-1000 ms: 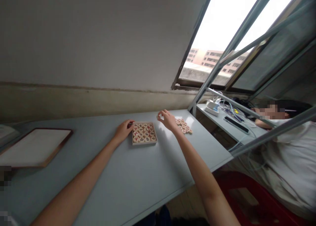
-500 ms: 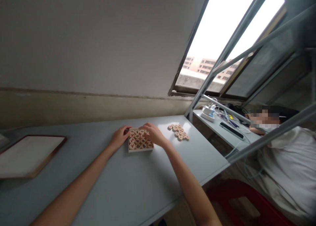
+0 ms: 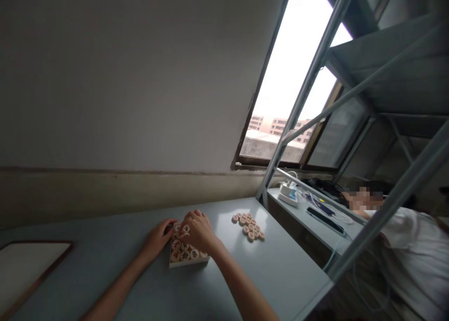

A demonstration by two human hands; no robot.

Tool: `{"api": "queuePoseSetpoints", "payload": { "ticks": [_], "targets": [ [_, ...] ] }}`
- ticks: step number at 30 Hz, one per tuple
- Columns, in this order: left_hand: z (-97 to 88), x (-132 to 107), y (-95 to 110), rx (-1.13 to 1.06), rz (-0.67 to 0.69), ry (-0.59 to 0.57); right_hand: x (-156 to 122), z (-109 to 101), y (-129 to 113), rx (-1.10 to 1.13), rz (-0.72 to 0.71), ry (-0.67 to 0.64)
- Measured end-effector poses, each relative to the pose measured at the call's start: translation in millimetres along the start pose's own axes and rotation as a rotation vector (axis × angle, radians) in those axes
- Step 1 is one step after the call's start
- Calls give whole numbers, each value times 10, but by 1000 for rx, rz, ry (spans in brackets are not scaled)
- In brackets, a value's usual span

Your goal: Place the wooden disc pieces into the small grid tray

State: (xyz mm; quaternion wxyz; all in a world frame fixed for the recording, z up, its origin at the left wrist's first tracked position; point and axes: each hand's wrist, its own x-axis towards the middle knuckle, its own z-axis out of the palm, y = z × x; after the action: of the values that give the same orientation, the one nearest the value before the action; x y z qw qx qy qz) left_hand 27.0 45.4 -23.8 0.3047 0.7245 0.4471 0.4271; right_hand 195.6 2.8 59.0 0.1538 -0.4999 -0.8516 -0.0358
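Observation:
A shallow pale box (image 3: 189,264) of round wooden Chinese chess pieces (image 3: 185,255) rests on the desk in front of me. The pieces sit in rows and carry red or dark characters. My left hand (image 3: 158,239) grips the box at its far left corner, fingers curled round the edge. Over the box's far right part, my right hand (image 3: 199,230) reaches palm down, with thumb and forefinger closed about a piece (image 3: 186,228) near the back row. Its palm hides the pieces on the right. A loose cluster of Chinese chess pieces (image 3: 249,226) lies further right.
At the left of the desk (image 3: 140,302) lies a white board (image 3: 31,269) with a dark red frame. A metal bed frame (image 3: 301,94) rises at the right. Behind it are a power strip (image 3: 288,195), a phone (image 3: 324,220) and a person in a white shirt (image 3: 410,237).
My right hand has shifted left across the box, and its fingers have bent down around a piece in the back row. My left hand stays at the corner. The camera has tilted up.

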Motion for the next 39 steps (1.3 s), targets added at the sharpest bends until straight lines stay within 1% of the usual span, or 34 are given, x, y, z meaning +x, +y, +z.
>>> {"api": "queuePoseSetpoints", "payload": {
  "ticks": [3, 5, 7, 9, 11, 13, 15, 16, 18, 20, 21, 23, 24, 25, 27, 31, 32, 36, 39],
  "targets": [
    [6, 0, -14, -15, -11, -13, -88, -112, 127, 6, 127, 104],
    [8, -3, -7, -20, -28, -17, -228, -167, 310, -31, 240, 207],
    [8, -8, 9, -24, -43, -10, -415, -193, 564, -105, 358, 261],
    [6, -12, 25, -25, -46, -2, -599, -200, 841, -187, 449, 222],
    [2, -15, 37, -23, -43, 0, -724, -213, 1068, -237, 529, 129],
    [-5, -18, 44, -16, -42, -1, -756, -247, 1164, -262, 590, 81],
    [-13, -20, 48, -9, -42, -6, -690, -287, 1087, -257, 566, 96],
    [-16, -20, 49, -6, -41, -10, -626, -300, 987, -238, 503, 116],
    [-20, -16, 43, -2, -32, -17, -461, -287, 697, -136, 297, 82],
    [-17, -7, 26, -2, -19, -15, -284, -218, 365, -6, 10, -49],
    [-13, -2, 15, -4, -16, -11, -206, -168, 210, 41, -107, -121],
    [-3, 7, -7, -9, -18, -3, -85, -63, -29, 100, -276, -217],
    [2, 10, -16, -10, -22, 0, -47, -20, -104, 119, -321, -239],
    [7, 12, -23, -11, -26, 0, -22, 11, -149, 138, -337, -244],
    [14, 14, -32, -9, -29, 1, -7, 35, -162, 187, -317, -247],
    [19, 15, -42, -5, -16, 9, -55, 12, -76, 257, -268, -275],
    [20, 16, -45, -5, -14, 7, -72, 13, -67, 264, -253, -263],
    [17, 16, -40, 0, -14, -1, -144, 41, -99, 331, -185, -132],
    [2, 9, -1, 5, -23, -19, -226, -6, -66, 391, -74, -60]
  ]
}}
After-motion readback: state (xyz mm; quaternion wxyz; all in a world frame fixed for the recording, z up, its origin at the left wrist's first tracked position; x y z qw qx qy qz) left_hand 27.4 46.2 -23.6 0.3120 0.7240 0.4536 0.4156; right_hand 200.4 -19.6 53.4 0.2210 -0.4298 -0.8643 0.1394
